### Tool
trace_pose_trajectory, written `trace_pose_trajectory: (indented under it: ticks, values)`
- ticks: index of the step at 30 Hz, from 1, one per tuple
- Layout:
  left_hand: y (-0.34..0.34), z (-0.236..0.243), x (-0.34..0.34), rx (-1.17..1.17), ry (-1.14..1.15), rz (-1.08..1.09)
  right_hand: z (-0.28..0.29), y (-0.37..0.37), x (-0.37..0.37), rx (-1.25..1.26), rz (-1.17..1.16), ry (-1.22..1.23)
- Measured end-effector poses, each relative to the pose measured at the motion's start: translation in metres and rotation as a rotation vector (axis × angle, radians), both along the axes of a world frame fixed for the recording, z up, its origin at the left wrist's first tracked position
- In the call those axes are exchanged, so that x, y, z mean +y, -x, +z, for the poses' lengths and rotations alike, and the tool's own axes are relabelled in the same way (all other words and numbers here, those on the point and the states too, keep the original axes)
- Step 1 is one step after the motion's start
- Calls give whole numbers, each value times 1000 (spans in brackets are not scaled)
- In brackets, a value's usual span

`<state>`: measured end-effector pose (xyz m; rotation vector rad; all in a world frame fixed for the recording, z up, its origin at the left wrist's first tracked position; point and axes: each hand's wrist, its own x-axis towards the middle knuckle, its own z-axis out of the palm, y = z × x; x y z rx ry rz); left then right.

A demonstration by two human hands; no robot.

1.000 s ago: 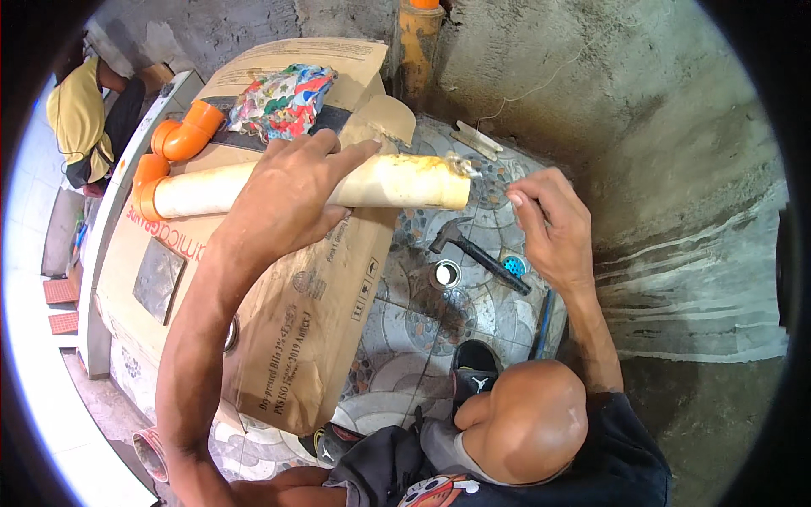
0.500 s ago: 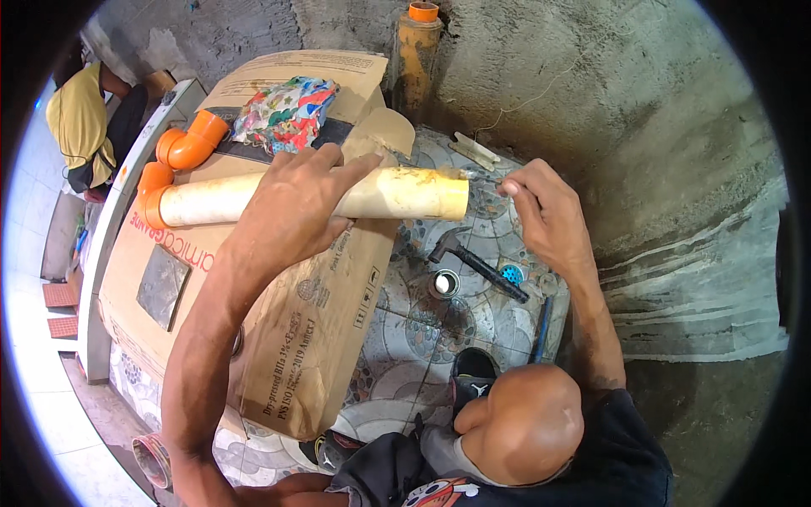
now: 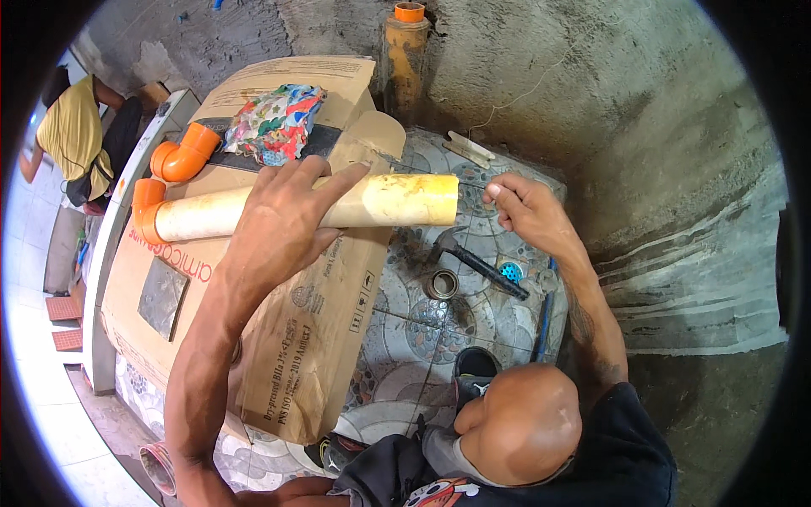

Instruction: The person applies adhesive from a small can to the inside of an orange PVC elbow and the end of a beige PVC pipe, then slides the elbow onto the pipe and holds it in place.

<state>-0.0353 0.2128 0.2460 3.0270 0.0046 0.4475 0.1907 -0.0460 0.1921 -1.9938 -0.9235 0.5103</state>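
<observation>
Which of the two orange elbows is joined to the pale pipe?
The lower elbow, on the left end of the pipe; the other elbow, nearer the colourful cloth, has no pipe.

left forearm extended forward, left grip curved palm-down, right forearm angled inward, right grip curled inward

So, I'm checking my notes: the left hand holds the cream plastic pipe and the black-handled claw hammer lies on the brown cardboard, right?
Not quite: the head view shows the hammer on the grey patterned tile floor, not the cardboard. The left hand holds the pipe.
</observation>
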Motion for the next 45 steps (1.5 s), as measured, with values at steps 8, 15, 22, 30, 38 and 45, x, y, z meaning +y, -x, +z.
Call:
trace_pose_trajectory:
  ticks: [8, 15, 22, 30, 38, 45]
  values:
    - [-7, -2, 5, -39, 105, 21, -28, 17, -7, 360, -15, -20]
    - [-11, 5, 7, 39, 78, -14, -14, 44, -28, 332, -25, -59]
    - [-10, 9, 9, 89, 112, -11, 10, 40, -23, 35, -64, -260]
    - [-12, 11, 13, 87, 136, -35, 5, 37, -15, -136, -40, -343]
    - [-26, 15, 26, 190, 253, -72, -12, 49, -28, -460, 74, -231]
    - [-32, 17, 32, 195, 241, -118, -8, 43, -20, -553, 143, -190]
